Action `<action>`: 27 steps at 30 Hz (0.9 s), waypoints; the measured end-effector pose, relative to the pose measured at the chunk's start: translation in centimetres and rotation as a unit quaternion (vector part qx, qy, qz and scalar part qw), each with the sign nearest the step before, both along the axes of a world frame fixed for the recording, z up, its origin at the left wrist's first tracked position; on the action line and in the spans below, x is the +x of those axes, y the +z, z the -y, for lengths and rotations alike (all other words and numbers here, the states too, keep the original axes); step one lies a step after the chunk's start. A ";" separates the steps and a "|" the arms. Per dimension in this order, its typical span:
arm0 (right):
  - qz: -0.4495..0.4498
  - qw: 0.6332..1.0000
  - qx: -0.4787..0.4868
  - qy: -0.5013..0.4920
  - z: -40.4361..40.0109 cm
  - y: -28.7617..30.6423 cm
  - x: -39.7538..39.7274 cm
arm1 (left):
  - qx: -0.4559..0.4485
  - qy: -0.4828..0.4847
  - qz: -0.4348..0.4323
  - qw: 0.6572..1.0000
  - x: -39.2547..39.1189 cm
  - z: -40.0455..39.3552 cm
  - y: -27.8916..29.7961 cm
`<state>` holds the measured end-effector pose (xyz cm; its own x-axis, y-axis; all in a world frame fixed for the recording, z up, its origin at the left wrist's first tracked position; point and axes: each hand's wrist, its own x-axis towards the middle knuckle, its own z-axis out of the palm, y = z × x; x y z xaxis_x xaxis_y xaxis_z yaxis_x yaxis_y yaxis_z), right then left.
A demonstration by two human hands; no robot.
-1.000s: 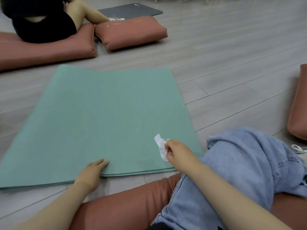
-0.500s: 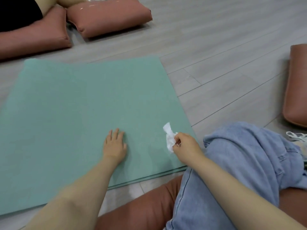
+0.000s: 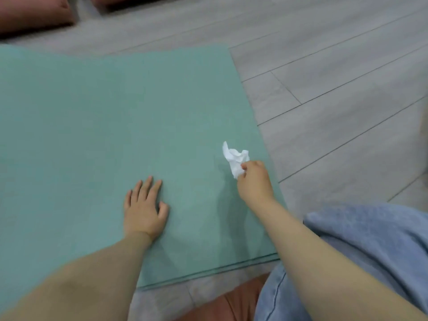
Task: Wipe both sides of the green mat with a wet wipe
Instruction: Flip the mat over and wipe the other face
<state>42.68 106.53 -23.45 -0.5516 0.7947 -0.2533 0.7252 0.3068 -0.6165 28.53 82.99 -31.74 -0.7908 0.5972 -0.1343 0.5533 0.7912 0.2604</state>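
The green mat [image 3: 104,126] lies flat on the grey floor and fills the left and middle of the view; its near edge shows stacked layers. My left hand [image 3: 144,208] rests palm down on the mat near that edge, fingers spread forward. My right hand [image 3: 253,179] is over the mat's right side and pinches a crumpled white wet wipe [image 3: 235,159] between thumb and fingers. The wipe sticks up above the mat surface.
Grey plank floor [image 3: 335,89] extends to the right of the mat. Reddish cushions [image 3: 34,17] lie at the top left, and another reddish cushion [image 3: 231,300] is under me. My knee in blue jeans [image 3: 370,251] is at the lower right.
My left hand went from the mat's near edge onto its surface and rests there. My right hand with the wipe moved forward over the mat. The view tilted down.
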 end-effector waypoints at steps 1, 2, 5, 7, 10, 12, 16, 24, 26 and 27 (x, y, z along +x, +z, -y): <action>-0.011 1.000 0.013 0.007 -0.3 -0.6 -1.0 | 0.002 0.000 -0.003 1.000 0.0 0.1 -0.1; -0.023 0.999 0.028 0.024 -0.6 -1.4 -1.9 | 0.004 0.000 -0.006 1.000 -0.1 0.1 -0.2; -0.053 0.994 0.050 0.086 -1.5 -3.9 -5.1 | 0.009 0.001 -0.013 1.000 -0.3 -0.1 -0.7; -0.053 0.988 0.064 0.129 -2.0 -5.4 -7.0 | 0.006 0.003 -0.019 1.000 -0.4 -0.2 -0.8; -0.029 0.979 0.117 0.164 -2.8 -7.1 -9.6 | 0.003 0.001 -0.025 1.000 -0.4 -0.3 -0.9; 0.004 0.975 0.153 0.161 -3.2 -7.6 -10.8 | -0.001 -0.005 -0.027 1.000 -0.6 -0.2 -1.0; -0.106 0.979 0.123 0.126 -2.7 -8.4 -11.6 | -0.004 -0.010 -0.031 0.999 -0.7 -0.2 -1.2; -0.171 0.853 0.123 0.478 5.1 -10.1 -15.5 | -0.006 -0.014 -0.026 1.000 -0.7 -0.2 -1.1; -0.173 0.853 0.151 0.468 1.1 -10.5 -15.3 | -0.006 -0.016 -0.029 0.999 -0.8 -0.2 -1.1; -0.166 0.868 0.167 0.438 -1.5 -10.5 -14.8 | -0.007 -0.017 -0.028 0.999 -0.8 -0.2 -1.2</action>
